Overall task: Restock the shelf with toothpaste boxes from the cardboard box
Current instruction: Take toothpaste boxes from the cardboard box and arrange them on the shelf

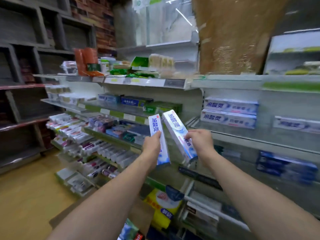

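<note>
The shelf [242, 137] on the right carries two matching stacked boxes [230, 112], with bare room beside them. Short of it, in the air, are two toothpaste boxes: the left hand [152, 144] grips the upright box [155, 123], and the right hand [199, 141] pinches the tilted box [173, 125]. I'd lay each flat, label outward, squared against that stack, one at a time.

Two bare forearms, bare wrists, bare left hand [152, 144], bare right hand [201, 141]
</note>
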Action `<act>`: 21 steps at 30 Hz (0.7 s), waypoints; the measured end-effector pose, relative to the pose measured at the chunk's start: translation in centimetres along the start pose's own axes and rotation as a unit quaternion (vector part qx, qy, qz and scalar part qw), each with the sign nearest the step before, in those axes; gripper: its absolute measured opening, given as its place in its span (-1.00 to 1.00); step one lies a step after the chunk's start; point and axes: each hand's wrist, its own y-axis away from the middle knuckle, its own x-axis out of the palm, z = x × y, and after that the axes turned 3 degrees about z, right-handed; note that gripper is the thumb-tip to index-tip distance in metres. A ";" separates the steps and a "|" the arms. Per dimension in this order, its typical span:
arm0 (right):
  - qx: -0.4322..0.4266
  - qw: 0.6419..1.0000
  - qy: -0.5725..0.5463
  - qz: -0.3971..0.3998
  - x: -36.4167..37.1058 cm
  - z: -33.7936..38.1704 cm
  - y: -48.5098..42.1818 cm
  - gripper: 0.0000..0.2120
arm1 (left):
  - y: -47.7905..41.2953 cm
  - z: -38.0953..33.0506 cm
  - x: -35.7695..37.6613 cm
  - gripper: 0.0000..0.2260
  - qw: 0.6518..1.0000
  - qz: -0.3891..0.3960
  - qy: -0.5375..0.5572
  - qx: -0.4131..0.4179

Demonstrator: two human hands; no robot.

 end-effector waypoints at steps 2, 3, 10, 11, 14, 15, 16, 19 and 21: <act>-0.021 1.000 0.016 -0.017 -4.1 1.0 -0.2 -0.79 | 1.2 -0.9 3.7 -0.61 1.000 0.027 0.017 -0.002; -0.027 0.999 0.027 -0.029 -6.2 1.3 -0.2 -0.80 | 1.9 -1.2 5.6 -0.62 0.999 0.037 0.021 0.000; -0.041 0.993 0.085 -0.064 -21.7 2.3 0.3 -0.91 | 9.1 -1.6 19.1 -0.76 0.991 0.119 0.061 -0.013; -0.041 0.992 0.092 -0.070 -23.9 2.3 0.4 -0.91 | 9.9 -1.7 21.1 -0.74 0.989 0.131 0.063 -0.014; -0.044 0.987 0.120 -0.100 -30.1 2.3 0.4 -0.78 | 12.5 -1.8 26.7 -0.73 0.984 0.165 0.062 -0.014; -0.040 0.984 0.132 -0.112 -31.9 2.4 0.3 -0.78 | 13.3 -1.9 28.4 -0.76 0.983 0.174 0.062 -0.014; -0.035 0.981 0.144 -0.123 -33.6 2.4 0.2 -0.82 | 13.9 -2.0 30.0 -0.77 0.981 0.182 0.063 -0.013; -0.031 0.973 0.166 -0.160 -38.3 2.5 0.1 -0.80 | 15.3 -2.4 34.0 -0.79 0.980 0.189 0.056 0.002; -0.027 0.970 0.172 -0.170 -40.7 2.4 -0.1 -0.80 | 16.1 -2.9 36.0 -0.84 0.978 0.199 0.057 -0.005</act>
